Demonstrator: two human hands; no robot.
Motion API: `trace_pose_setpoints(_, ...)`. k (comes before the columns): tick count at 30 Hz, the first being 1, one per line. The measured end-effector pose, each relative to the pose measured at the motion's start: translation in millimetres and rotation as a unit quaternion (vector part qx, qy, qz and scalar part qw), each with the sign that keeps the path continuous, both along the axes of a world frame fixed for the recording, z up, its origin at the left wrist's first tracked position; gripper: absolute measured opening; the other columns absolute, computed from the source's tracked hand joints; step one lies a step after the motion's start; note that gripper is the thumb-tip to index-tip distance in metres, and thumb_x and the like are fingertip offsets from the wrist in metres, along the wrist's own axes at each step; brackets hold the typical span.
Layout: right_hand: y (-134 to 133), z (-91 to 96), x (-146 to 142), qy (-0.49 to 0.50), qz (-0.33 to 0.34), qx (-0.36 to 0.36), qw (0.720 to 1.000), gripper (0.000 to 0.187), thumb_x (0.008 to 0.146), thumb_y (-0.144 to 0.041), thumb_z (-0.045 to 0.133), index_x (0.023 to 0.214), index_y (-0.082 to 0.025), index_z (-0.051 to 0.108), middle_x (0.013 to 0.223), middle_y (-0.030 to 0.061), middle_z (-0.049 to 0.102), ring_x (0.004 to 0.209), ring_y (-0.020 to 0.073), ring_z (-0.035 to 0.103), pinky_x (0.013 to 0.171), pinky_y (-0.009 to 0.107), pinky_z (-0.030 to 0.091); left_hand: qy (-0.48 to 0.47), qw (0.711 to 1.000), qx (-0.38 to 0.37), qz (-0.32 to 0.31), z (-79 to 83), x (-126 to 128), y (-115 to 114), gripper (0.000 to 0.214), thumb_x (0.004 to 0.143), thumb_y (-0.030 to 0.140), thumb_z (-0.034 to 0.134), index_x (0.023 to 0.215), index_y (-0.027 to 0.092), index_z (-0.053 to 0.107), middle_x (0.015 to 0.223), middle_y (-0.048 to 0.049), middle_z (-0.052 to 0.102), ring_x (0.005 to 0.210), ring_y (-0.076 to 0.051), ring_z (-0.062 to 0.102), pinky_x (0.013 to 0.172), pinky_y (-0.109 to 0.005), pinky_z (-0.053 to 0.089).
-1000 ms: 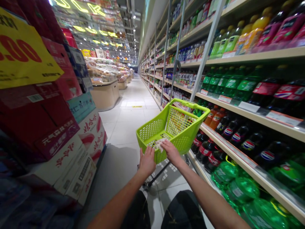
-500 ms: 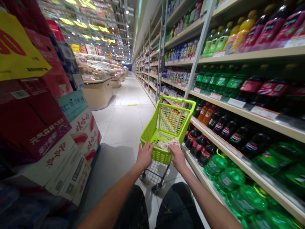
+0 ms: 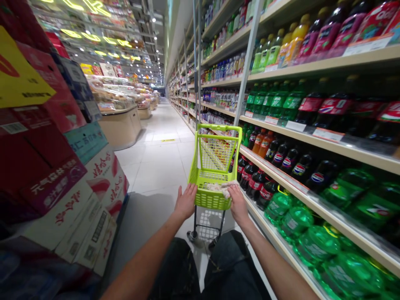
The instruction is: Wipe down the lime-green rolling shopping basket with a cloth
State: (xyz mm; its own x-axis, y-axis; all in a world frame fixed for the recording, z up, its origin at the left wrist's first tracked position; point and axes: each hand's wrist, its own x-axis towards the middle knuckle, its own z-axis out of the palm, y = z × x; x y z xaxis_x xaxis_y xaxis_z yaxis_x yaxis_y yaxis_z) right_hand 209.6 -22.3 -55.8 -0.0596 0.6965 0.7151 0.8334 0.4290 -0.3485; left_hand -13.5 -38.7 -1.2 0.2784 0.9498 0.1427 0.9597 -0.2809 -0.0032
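Observation:
Just in front of my knees stands a small lime-green shopping cart [image 3: 212,203] with a plastic basket on a dark wheeled frame. My left hand [image 3: 186,203] rests against the basket's left near corner, fingers stretched out and thumb apart. At the right near corner, my right hand [image 3: 239,205] has its fingers closed on a pale, crumpled cloth [image 3: 223,188]. Part of the cloth lies over the near rim and into the basket. The fingertips under the cloth are hidden.
Shelves [image 3: 281,130] of drink bottles run along the right, close to the cart. Large green bottles [image 3: 321,246] fill the lowest level. Stacked cartons [image 3: 103,171] stand at left. A tiled aisle [image 3: 162,156] leads past a rounded display counter [image 3: 120,127].
The cart has turned and now stands squarer to me. My right hand, with the cloth, has moved to the basket's right corner. The view has swung slightly to the right.

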Motion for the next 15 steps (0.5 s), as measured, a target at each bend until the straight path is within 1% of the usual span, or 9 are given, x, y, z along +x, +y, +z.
trace_pose_setpoints(2,-1.3,0.7,-10.9,-0.005,-0.018,-0.015,1.0,0.041,0.074,-0.001,0.035,0.104,-0.014,0.061,0.113,0.0124,0.059,0.119,0.0226,0.042,0.099,0.047,0.032,-0.005,1.0,-0.004,-0.009,-0.3,6.6,-4.5,0.066,0.068,0.009,0.035,0.134,0.011,0.024,0.142,-0.008,0.026,0.132,-0.021,0.016,0.105,-0.052,0.008)
trace_pose_setpoints(3,-2.9,2.0,-19.6,-0.016,-0.012,-0.026,0.999,0.042,0.074,0.0,0.035,0.104,-0.014,0.061,0.113,0.0119,0.059,0.117,0.0225,0.044,0.099,0.047,0.031,-0.006,1.0,-0.005,-0.012,-0.2,9.2,-5.5,0.067,0.068,0.009,0.036,0.134,0.011,0.024,0.142,-0.0082,0.026,0.132,-0.021,0.016,0.105,-0.051,0.008)
trace_pose_setpoints(5,-6.0,4.8,-37.5,-0.049,0.04,-0.042,0.997,0.046,0.073,0.002,0.036,0.108,-0.016,0.058,0.115,0.0105,0.058,0.117,0.0209,0.044,0.099,0.045,0.031,-0.005,1.0,-0.008,-0.019,0.7,13.0,-5.9,0.066,0.068,0.009,0.036,0.133,0.011,0.025,0.142,-0.0086,0.026,0.132,-0.02,0.015,0.106,-0.051,0.007)
trace_pose_setpoints(7,-6.5,7.0,-46.6,-0.073,0.093,-0.046,0.992,0.047,0.073,0.002,0.038,0.112,-0.017,0.056,0.119,0.0095,0.056,0.118,0.0189,0.043,0.099,0.041,0.033,-0.005,1.0,-0.011,-0.015,2.6,14.8,-5.1,0.065,0.068,0.009,0.037,0.132,0.014,0.028,0.142,-0.0097,0.025,0.132,-0.021,0.016,0.105,-0.051,0.008)
trace_pose_setpoints(8,-5.6,7.7,-45.5,-0.073,0.1,-0.045,0.991,0.046,0.073,0.001,0.039,0.112,-0.017,0.056,0.12,0.0096,0.055,0.119,0.0186,0.043,0.098,0.041,0.033,-0.007,1.0,-0.013,-0.004,3.7,15.1,-4.5,0.065,0.068,0.009,0.038,0.132,0.015,0.029,0.142,-0.0109,0.024,0.132,-0.022,0.015,0.105,-0.052,0.009)
trace_pose_setpoints(9,-4.2,8.2,-41.0,-0.068,0.092,-0.044,0.992,0.044,0.074,0.0,0.04,0.111,-0.017,0.057,0.12,0.0103,0.055,0.119,0.0191,0.042,0.098,0.042,0.033,-0.011,1.0,-0.015,0.008,4.6,15.2,-4.0,0.065,0.067,0.01,0.04,0.132,0.016,0.03,0.143,-0.0123,0.022,0.132,-0.024,0.015,0.104,-0.053,0.011)
trace_pose_setpoints(11,-0.4,8.5,-27.9,-0.045,0.053,-0.038,0.997,0.041,0.076,-0.003,0.04,0.11,-0.016,0.057,0.12,0.0119,0.055,0.118,0.0205,0.043,0.097,0.044,0.034,-0.019,0.999,-0.02,0.025,5.9,15.2,-3.3,0.067,0.065,0.011,0.044,0.131,0.017,0.031,0.143,-0.0147,0.019,0.132,-0.026,0.015,0.103,-0.052,0.014)
trace_pose_setpoints(13,2.9,7.9,-20.9,-0.03,0.03,-0.03,0.999,0.039,0.077,-0.005,0.04,0.111,-0.016,0.057,0.119,0.0124,0.055,0.117,0.0211,0.044,0.096,0.044,0.036,-0.022,0.999,-0.022,0.023,6.3,15.1,-3.2,0.068,0.065,0.011,0.045,0.131,0.018,0.031,0.143,-0.0154,0.02,0.132,-0.026,0.016,0.103,-0.05,0.015)
trace_pose_setpoints(15,5.1,6.8,-26.8,-0.038,0.045,-0.022,0.998,0.039,0.077,-0.005,0.04,0.11,-0.016,0.057,0.118,0.0118,0.056,0.117,0.0207,0.044,0.097,0.043,0.036,-0.022,0.999,-0.017,0.021,6.2,14.2,-3.3,0.066,0.066,0.01,0.045,0.13,0.018,0.032,0.142,-0.0152,0.023,0.131,-0.026,0.017,0.104,-0.048,0.016)
